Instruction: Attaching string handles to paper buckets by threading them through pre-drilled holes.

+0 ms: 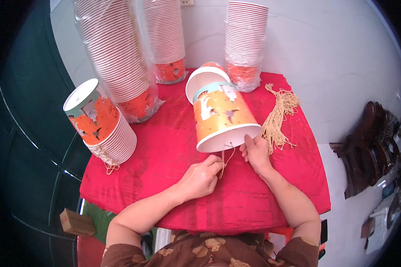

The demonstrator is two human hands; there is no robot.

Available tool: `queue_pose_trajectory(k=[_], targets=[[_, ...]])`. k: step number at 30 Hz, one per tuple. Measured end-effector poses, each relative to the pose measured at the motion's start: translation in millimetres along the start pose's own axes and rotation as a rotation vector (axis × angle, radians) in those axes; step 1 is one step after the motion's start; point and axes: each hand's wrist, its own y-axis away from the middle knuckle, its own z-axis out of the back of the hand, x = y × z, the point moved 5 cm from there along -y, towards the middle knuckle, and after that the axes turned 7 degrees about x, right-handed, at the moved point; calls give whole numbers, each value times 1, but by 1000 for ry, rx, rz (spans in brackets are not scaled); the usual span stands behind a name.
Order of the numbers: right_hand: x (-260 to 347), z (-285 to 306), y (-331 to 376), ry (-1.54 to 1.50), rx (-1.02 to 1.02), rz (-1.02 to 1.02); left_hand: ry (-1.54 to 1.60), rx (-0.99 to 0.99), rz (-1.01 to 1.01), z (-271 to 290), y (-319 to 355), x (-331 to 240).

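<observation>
An orange paper bucket (pixel 225 111) with printed figures and a pale green band lies on its side in front of me, its white open mouth tilted toward me. A beige cord (pixel 227 162) hangs from a hole near its rim. My left hand (pixel 202 175) is closed, pinching this cord just below the rim. At the right side of the mouth, my right hand (pixel 257 155) is closed on the rim, thumb up against it; its other fingers are partly hidden. Behind this bucket another paper bucket (pixel 205 80) lies with its white mouth showing.
A bundle of beige cords (pixel 280 113) lies at the right of the red-covered table (pixel 165 138). On the left leans a nested stack of buckets (pixel 107 129) with cords. Tall plastic-wrapped stacks (pixel 116 58) stand at the back, another (pixel 246 44) at back right.
</observation>
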Motion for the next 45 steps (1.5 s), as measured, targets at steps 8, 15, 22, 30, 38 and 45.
queue_pose_trajectory(k=[8, 15, 22, 30, 38, 45], targets=[[10, 9, -3, -120, -44, 194, 572, -454, 363, 30, 11, 47], [9, 1, 5, 203, -21, 216, 1301, -259, 311, 8, 5, 61], [17, -8, 12, -16, 9, 251, 1435, -184, 431, 7, 6, 61], [34, -26, 33, -114, 220, 400, 1139, -432, 449, 13, 9, 71], [53, -47, 52, -437, 511, 350, 979, -485, 396, 16, 5, 53], [30, -42, 48, -430, 450, 313, 904, -438, 424, 11, 5, 53]])
